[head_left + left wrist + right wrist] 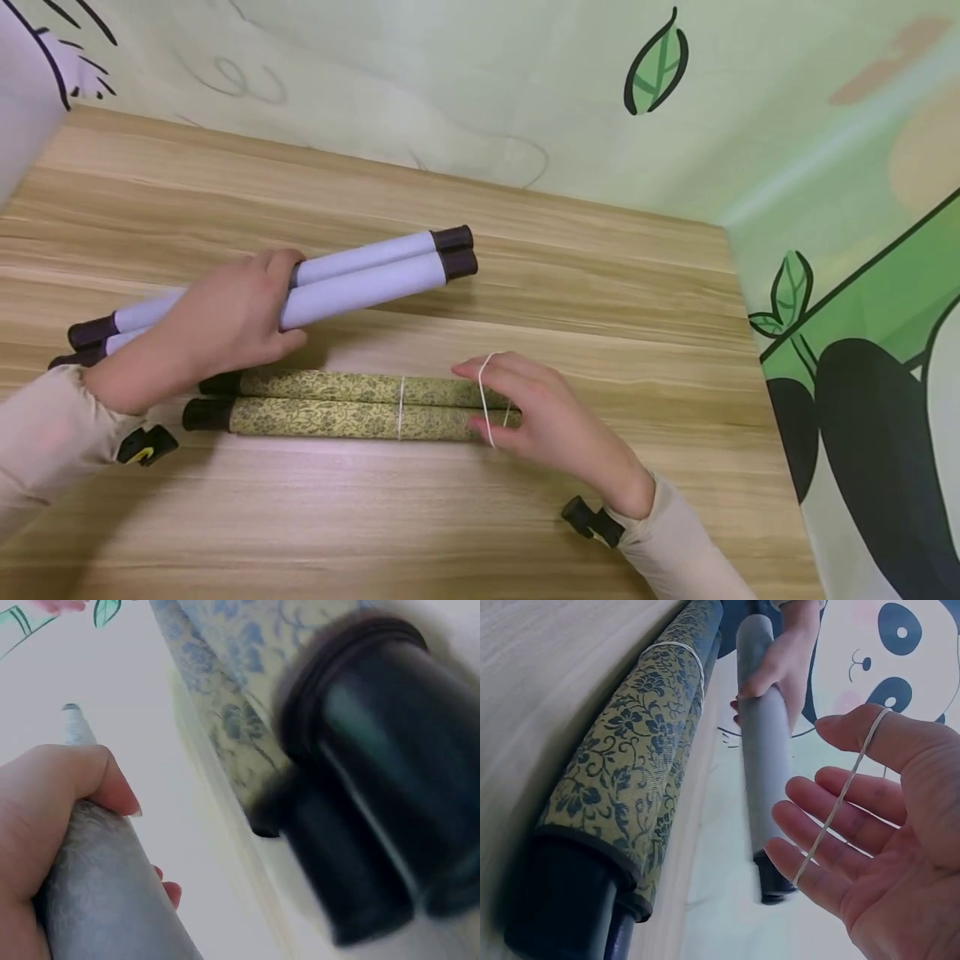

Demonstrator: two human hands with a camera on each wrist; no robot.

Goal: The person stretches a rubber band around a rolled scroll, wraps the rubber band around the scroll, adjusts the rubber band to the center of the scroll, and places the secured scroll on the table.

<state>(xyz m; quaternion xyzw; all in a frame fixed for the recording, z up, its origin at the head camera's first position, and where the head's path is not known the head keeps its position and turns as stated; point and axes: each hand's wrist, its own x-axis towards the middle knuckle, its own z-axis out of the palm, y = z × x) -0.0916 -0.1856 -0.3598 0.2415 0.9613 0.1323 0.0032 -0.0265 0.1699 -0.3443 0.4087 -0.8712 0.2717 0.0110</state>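
Wood-grained counter (615, 283) with two pairs of rolled scrolls and two hands. The pale scrolls (367, 290) slant across the left and far side, right ends farther, seemingly clear of the surface. The yellow patterned scrolls (322, 417) lie side by side nearer the person. Both pairs are probably light and stiff along their length, with a covering that could crease under hard pressure; mid-length, both rolls together, is likely the best hold, since single rolls may slide apart. The left hand (225, 312) reaches over from the near left, its grip closed around the pale pair near mid-length. The right hand (555, 417) is over the patterned pair's right end, its grip unclosed, fingers extended and thumb apart, spreading a loose white band (840, 799). A second white band (401, 408) encircles the patterned pair.
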